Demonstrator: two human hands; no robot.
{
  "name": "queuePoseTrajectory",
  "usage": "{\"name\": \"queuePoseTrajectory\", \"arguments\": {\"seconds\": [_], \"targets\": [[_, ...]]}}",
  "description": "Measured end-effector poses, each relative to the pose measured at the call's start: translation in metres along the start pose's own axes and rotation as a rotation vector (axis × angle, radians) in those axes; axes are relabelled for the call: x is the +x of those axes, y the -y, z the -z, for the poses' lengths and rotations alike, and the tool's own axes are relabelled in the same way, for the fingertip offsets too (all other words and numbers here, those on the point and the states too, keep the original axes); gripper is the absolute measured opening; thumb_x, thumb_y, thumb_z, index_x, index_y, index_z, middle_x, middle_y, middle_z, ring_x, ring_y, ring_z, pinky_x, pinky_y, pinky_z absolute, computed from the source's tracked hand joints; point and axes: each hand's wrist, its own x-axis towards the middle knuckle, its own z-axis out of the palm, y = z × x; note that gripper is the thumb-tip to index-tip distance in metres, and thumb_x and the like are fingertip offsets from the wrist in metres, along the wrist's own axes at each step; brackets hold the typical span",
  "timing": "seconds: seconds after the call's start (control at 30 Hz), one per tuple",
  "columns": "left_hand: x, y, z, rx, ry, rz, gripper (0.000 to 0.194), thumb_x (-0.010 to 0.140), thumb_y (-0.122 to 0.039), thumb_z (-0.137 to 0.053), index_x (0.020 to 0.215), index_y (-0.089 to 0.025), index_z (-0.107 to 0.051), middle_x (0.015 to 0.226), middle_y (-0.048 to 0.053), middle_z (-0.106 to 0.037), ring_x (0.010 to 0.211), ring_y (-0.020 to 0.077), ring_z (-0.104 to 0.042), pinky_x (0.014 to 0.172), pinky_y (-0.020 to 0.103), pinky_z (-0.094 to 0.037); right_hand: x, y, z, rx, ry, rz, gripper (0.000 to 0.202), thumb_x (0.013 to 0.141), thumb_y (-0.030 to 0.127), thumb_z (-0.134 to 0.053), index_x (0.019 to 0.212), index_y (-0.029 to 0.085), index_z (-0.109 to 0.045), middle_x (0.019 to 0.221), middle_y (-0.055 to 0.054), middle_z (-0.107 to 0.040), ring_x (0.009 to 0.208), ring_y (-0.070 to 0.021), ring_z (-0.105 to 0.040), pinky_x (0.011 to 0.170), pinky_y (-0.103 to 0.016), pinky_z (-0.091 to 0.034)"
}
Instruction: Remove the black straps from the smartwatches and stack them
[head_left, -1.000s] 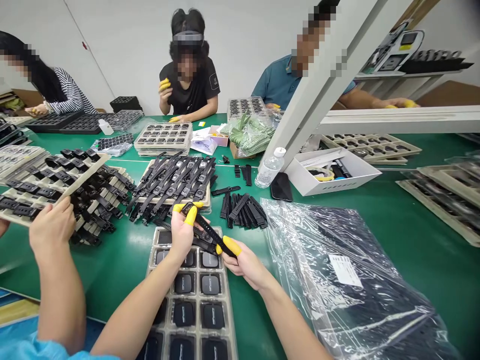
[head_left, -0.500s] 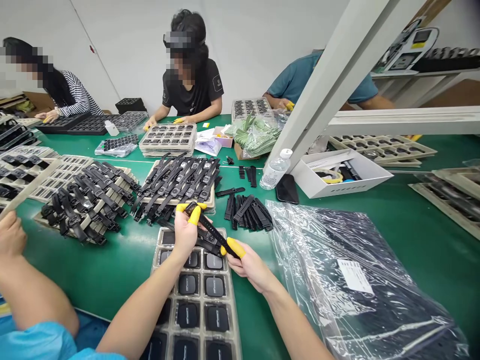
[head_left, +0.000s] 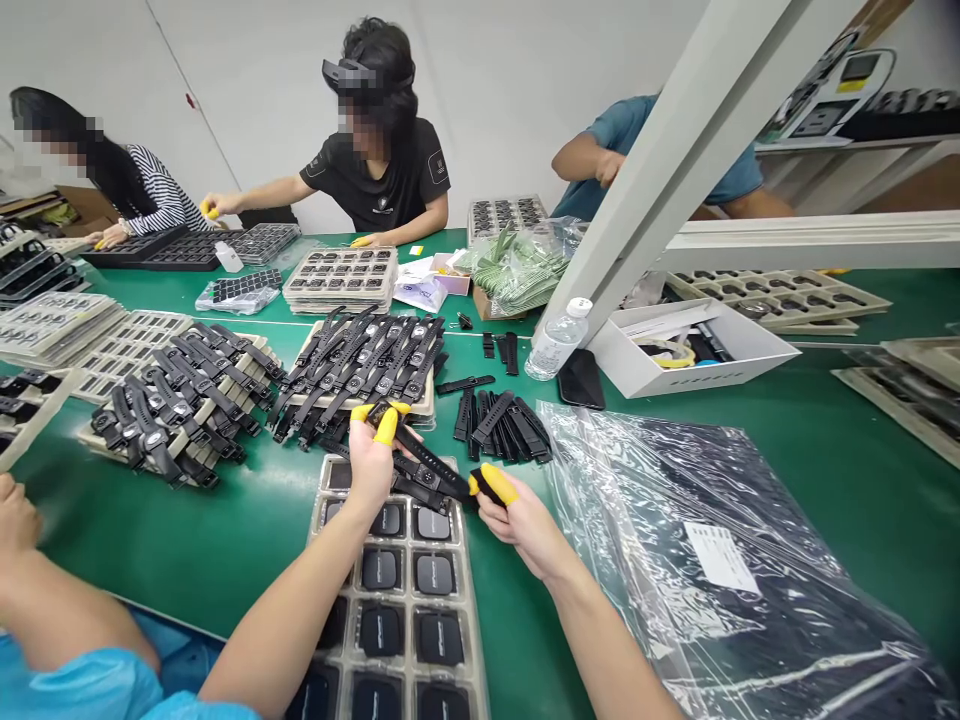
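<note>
Above the far end of a tray of black square watch faces (head_left: 381,630), my left hand (head_left: 373,455) is closed on a black smartwatch (head_left: 384,414), yellow cots on its fingertips. A black watch strap (head_left: 431,460) slants from it down to my right hand (head_left: 525,520). That hand, also in yellow cots, pinches black strap material between thumb and finger; whether it is the same strap's end or a separate piece, I cannot tell. Under the strap, assembled watches (head_left: 420,480) lie on the tray. A pile of loose straps (head_left: 499,425) lies just beyond my right hand.
Two trays heaped with strapped watches (head_left: 360,365) (head_left: 176,410) stand ahead and left. To the right lie a large clear plastic bag (head_left: 720,560), a phone (head_left: 580,380), a bottle (head_left: 556,345) and a white box (head_left: 690,350). A neighbour's arm (head_left: 60,610) is at left; co-workers sit opposite.
My right hand has shifted slightly right, away from my left hand, still pinching black strap material. The co-worker opposite has stretched an arm leftward. The neighbour's hand at left has moved lower.
</note>
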Motion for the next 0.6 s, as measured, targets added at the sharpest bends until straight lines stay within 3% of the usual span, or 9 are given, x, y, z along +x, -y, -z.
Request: {"name": "queuePoseTrajectory", "arguments": {"seconds": [0.07,0.13,0.23,0.3,0.4,0.47,0.6], "targets": [[-0.001,0.0,-0.001,-0.002,-0.008,0.019,0.055,0.078,-0.055,-0.083,0.103,-0.022,-0.047,0.1,0.003,-0.076,0.055,0.0127,-0.069,0.046,0.023,-0.054,0.001,0.001,0.005,0.025,-0.047,0.043,0.049,0.081,0.066,-0.072,0.085,0.021,-0.052,0.055,0.012,-0.03,0.045,-0.0036,-0.012,0.043,-0.02,-0.006],[-0.005,0.004,-0.004,0.034,0.054,0.087,0.054,0.08,-0.057,-0.081,0.103,-0.021,-0.047,0.103,0.005,-0.077,0.053,0.0128,-0.069,0.047,0.025,-0.055,0.001,0.002,0.006,0.04,-0.103,0.1,0.05,0.081,0.067,-0.073,0.085,0.022,-0.052,0.055,0.012,-0.031,0.044,-0.0035,-0.015,0.042,-0.02,-0.008],[-0.016,0.015,-0.008,0.162,0.278,0.244,0.046,0.088,-0.054,-0.072,0.109,-0.02,-0.05,0.111,0.011,-0.077,0.058,0.0158,-0.072,0.046,0.025,-0.056,0.001,-0.001,0.002,-0.01,-0.148,0.173,0.05,0.08,0.063,-0.078,0.088,0.023,-0.049,0.056,0.012,-0.039,0.042,-0.004,-0.025,0.041,-0.019,-0.018],[-0.023,0.022,-0.008,0.316,0.44,0.263,0.038,0.093,-0.046,-0.066,0.117,-0.019,-0.056,0.117,0.012,-0.077,0.069,0.0189,-0.076,0.051,0.027,-0.059,0.0,-0.003,-0.004,-0.065,-0.118,0.187,0.048,0.082,0.062,-0.077,0.091,0.023,-0.05,0.057,0.01,-0.049,0.041,-0.0054,-0.034,0.042,-0.02,-0.026],[-0.03,0.027,-0.005,0.614,0.621,0.041,0.03,0.096,-0.029,-0.059,0.124,-0.019,-0.066,0.126,0.012,-0.075,0.104,0.0243,-0.076,0.084,0.036,-0.066,-0.001,-0.007,-0.011,-0.09,-0.056,0.173,0.045,0.085,0.062,-0.073,0.09,0.023,-0.051,0.059,0.008,-0.054,0.041,-0.006,-0.037,0.042,-0.021,-0.028],[-0.03,0.028,-0.002,0.754,0.72,-0.149,0.036,0.095,-0.018,-0.055,0.128,-0.02,-0.068,0.132,0.011,-0.073,0.123,0.0254,-0.069,0.107,0.042,-0.058,-0.001,-0.009,-0.013,-0.069,-0.031,0.163,0.044,0.085,0.061,-0.072,0.088,0.022,-0.051,0.059,0.008,-0.052,0.041,-0.0053,-0.034,0.042,-0.021,-0.026],[-0.029,0.028,0.001,0.84,0.832,-0.32,0.05,0.092,-0.008,-0.047,0.138,-0.02,-0.063,0.136,0.012,-0.069,0.129,0.024,-0.065,0.113,0.043,-0.054,-0.002,-0.009,-0.013,-0.012,-0.013,0.138,0.043,0.084,0.059,-0.073,0.086,0.021,-0.051,0.058,0.009,-0.05,0.042,-0.0043,-0.031,0.042,-0.02,-0.024]]}}
